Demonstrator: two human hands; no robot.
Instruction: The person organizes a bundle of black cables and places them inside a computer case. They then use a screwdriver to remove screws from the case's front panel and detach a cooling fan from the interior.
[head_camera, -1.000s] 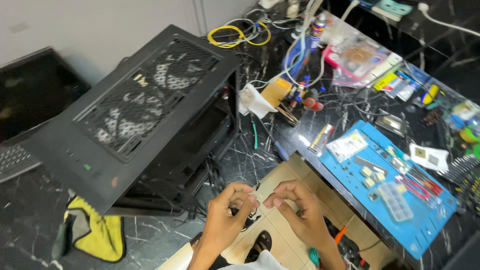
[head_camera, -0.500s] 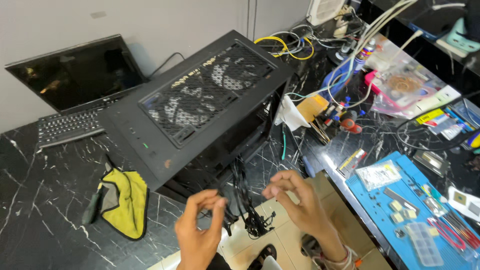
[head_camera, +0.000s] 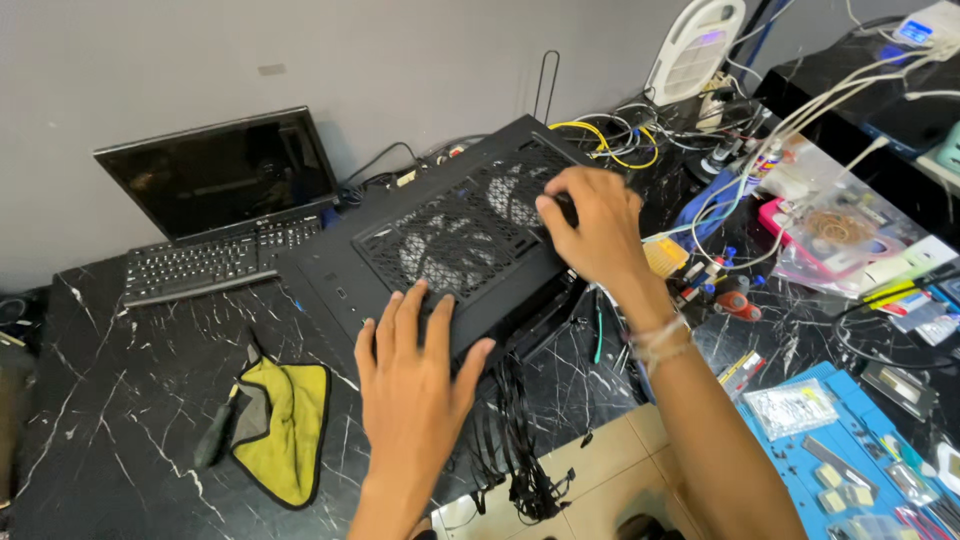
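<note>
**A:** which way is the black PC case (head_camera: 450, 245) sitting right now?

**B:** it's standing on the black marble desk (head_camera: 120, 400), mesh-vented top panel (head_camera: 470, 225) facing up at the camera. Its long axis is running diagonally, from the near front edge of the desk up toward the back right, where the yellow cable loop (head_camera: 600, 140) is lying. The near end is hanging right at the desk's front edge, with a bunch of black cables (head_camera: 515, 440) dangling out of it toward the tiled floor (head_camera: 600, 470).

**A:** and the hands?

**B:** left hand (head_camera: 415, 370) is lying flat, fingers spread, palm pressing on the near end of the top panel, thumb sticking out to the right. Not gripping anything, just resting open. Right hand (head_camera: 590, 225) is reaching across to the far right edge of the case, fingers curling down over it, wrist bent, forearm coming in from the lower right.

**A:** stuff around it?

**B:** laptop (head_camera: 225, 200) is sitting open at the back left, yellow cloth (head_camera: 285, 425) near the front left edge, blue work mat (head_camera: 850, 450) with small parts at the right.
</note>
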